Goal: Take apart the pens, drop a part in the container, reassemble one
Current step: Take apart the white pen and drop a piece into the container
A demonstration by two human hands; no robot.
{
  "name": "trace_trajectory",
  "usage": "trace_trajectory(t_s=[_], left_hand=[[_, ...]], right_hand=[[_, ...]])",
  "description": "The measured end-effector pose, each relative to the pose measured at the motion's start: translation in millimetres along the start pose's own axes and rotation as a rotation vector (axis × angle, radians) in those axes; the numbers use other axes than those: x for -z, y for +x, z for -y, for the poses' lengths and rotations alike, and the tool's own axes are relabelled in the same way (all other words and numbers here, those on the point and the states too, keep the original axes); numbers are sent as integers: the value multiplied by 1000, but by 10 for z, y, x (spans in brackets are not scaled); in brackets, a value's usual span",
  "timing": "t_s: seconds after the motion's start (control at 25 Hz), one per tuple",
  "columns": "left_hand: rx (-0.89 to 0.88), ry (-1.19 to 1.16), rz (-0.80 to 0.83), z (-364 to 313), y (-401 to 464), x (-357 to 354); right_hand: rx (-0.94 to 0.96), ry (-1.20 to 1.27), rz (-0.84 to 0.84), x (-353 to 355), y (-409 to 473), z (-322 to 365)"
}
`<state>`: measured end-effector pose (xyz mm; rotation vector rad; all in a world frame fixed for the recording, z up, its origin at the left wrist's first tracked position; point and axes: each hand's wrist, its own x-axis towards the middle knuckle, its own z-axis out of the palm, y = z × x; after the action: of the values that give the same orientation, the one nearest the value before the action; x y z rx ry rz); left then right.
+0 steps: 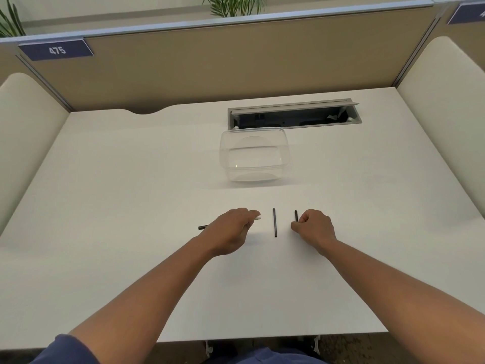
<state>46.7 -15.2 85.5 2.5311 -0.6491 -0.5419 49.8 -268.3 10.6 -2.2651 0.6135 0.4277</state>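
The left hand [231, 229] is closed over a pen [202, 227] lying crosswise on the surface [118, 206]: a dark end sticks out past the wrist side of the grip, and a white tip [258, 218] shows just beyond the fingertips. The right hand [313, 227] is curled into a loose fist on a second pen [296, 215], whose dark end rises just above the knuckles; most of that pen is hidden, so whether it is firmly pinched or only touched is hard to say. Between the two grips, touching neither, lies a third thin dark rod [274, 222], pointing straight away from the person; it may be a pen or a loose part. The clear container [254, 153] stands well beyond both grips, open and seemingly bare inside. These pens look light, stiff and smooth, apt to roll on the flat surface and to slip between dry fingers, so each is best held near the middle of the barrel, with the other fingers taking the end piece to twist or pull it off. Small inner parts would likely be easy to drop. Both forearms reach forward, low and nearly flat, wrists slightly bent down, palms turned inward toward each other, knuckles up.
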Motion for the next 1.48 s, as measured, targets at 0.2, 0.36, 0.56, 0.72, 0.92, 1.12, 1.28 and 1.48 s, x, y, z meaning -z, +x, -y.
trace_trajectory(t_s=[0.2, 0.36, 0.56, 0.72, 0.92, 1.12, 1.28, 1.48], left_hand=[[5, -51, -26, 17, 9, -14], [7, -83, -36, 22, 0, -31], [53, -249, -83, 22, -17, -44], [116, -509, -152, -66, 24, -34], [347, -1053, -284, -166, 129, -22], [467, -1454, -352, -233, 165, 3], [505, -1565, -394, -274, 177, -13], [569, -1524, -404, -168, 132, -69]], right_hand=[[15, 10, -13, 17, -42, -74], [4, 36, -14, 48, -62, -111], [115, 82, -26, 45, -178, -33], [280, 206, 78, 12, -388, 186], [218, 467, 435, -41, -671, 431], [162, 525, 584, -122, -858, 527], [179, 483, 603, -191, -928, 550], [188, 495, 518, -202, -917, 500]])
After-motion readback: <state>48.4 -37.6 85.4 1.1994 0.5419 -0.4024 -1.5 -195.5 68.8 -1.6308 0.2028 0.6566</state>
